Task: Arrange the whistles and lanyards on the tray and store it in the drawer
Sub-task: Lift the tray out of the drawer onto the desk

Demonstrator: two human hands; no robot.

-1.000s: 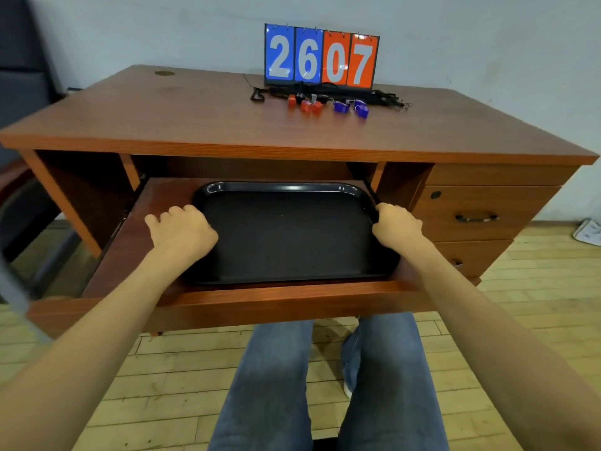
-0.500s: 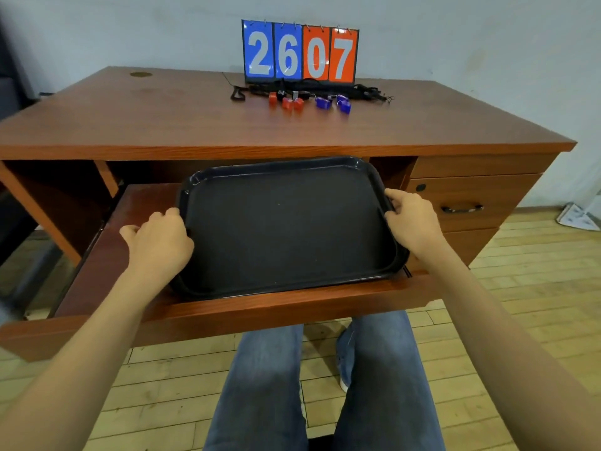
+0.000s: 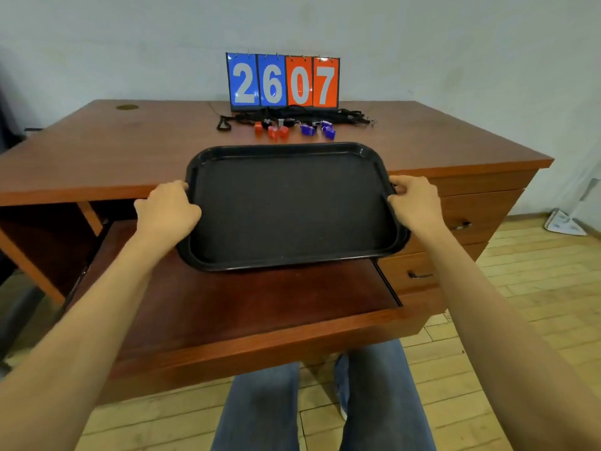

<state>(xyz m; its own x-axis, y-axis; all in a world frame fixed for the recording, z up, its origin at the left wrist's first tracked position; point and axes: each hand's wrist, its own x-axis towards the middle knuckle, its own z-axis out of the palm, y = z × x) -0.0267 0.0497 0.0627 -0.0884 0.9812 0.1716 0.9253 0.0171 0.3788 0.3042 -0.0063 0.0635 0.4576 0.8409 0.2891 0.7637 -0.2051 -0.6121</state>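
A black rectangular tray (image 3: 286,209), with nothing on it, hangs in the air above the pulled-out wide drawer (image 3: 247,307), its far edge over the desk's front edge. My left hand (image 3: 167,208) grips its left rim and my right hand (image 3: 413,203) grips its right rim. At the back of the desk top lie red whistles (image 3: 272,131) and blue whistles (image 3: 317,129), joined to a tangle of black lanyards (image 3: 292,117). The drawer floor is bare.
A flip scoreboard (image 3: 283,80) reading 2607 stands behind the whistles against the wall. The brown desk (image 3: 130,151) has smaller shut drawers (image 3: 471,216) on the right. My legs in jeans show below the open drawer. Something white lies on the wooden floor at the right.
Both hands have lifted the tray out of the drawer and carried it up and away, toward the desk top. The drawer now lies bare.
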